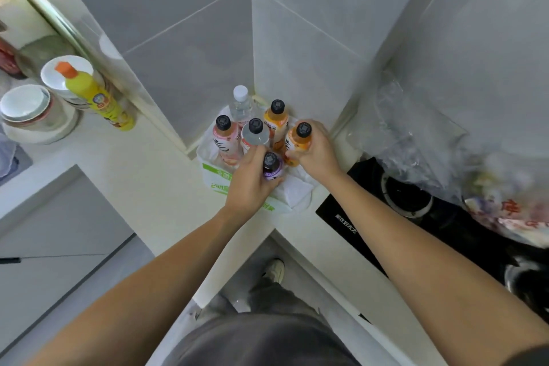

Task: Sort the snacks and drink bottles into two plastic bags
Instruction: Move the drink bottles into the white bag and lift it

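In the corner where two tiled walls meet, a pale countertop (166, 175) wraps around the person. At three o'clock a black cooktop (416, 226) carries a clear plastic bag (421, 140), crumpled, with printed snack packets (511, 211) inside it. At twelve o'clock a white plastic bag (219, 181) with green print lies flattened, and six drink bottles stand upright on it in a tight cluster. At ten o'clock stacked bowls (32, 113) sit beside a yellow dish-soap bottle (98, 98). The left hand (249, 184) curls its fingers round the purple bottle (271, 168) at the cluster's near edge. The right hand (316, 151) wraps round the orange bottle (298, 140) just beside it. Behind stand a pink bottle (227, 140), a clear black-capped bottle (256, 135), another orange one (276, 122) and a white-capped water bottle (240, 107).
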Tool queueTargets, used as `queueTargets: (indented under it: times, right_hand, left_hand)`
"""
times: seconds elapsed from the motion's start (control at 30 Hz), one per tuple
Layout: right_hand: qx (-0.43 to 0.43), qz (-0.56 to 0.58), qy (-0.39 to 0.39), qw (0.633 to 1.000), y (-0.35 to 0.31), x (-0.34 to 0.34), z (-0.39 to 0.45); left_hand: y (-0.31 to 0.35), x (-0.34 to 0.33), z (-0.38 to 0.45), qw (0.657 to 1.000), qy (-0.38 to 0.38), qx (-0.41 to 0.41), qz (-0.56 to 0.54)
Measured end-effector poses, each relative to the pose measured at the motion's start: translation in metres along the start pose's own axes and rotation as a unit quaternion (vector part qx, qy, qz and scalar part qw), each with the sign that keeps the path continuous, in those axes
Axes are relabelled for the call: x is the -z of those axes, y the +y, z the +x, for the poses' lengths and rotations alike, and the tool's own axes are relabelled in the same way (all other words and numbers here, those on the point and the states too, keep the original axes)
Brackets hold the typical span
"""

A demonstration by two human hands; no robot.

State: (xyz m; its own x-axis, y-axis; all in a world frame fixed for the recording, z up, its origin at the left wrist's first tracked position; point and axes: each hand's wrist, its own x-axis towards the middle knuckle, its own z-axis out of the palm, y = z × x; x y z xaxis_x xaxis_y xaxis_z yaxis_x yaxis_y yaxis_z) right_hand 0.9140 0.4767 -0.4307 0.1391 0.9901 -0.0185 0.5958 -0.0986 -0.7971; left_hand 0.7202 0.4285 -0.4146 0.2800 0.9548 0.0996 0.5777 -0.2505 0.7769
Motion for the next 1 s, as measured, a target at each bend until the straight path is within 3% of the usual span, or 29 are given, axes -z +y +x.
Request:
queueTargets:
  times: [0.37,0.67,0.8,1.0]
  right_hand:
    - [0.028,-0.018,0.009,0.999,0.013,0.0,0.009]
    - [0.003,0.076,0.022,0.997,0.029,-0.001,-0.011]
    - [-0.047,-0.004,0.034,0.998,0.046,-0.009,-0.037]
    - [-0.092,-0.059,-0.153,0.982,0.047,-0.032,-0.063]
  left_hand:
    - [0.008,-0.004,0.008,0.992,0.004,-0.005,0.124]
    - [0.026,0.019,0.035,0.956,-0.032,-0.158,0.245]
    - [0.028,0.026,0.061,0.917,-0.078,-0.227,0.319]
    - [0.032,0.019,0.093,0.881,-0.184,-0.254,0.354]
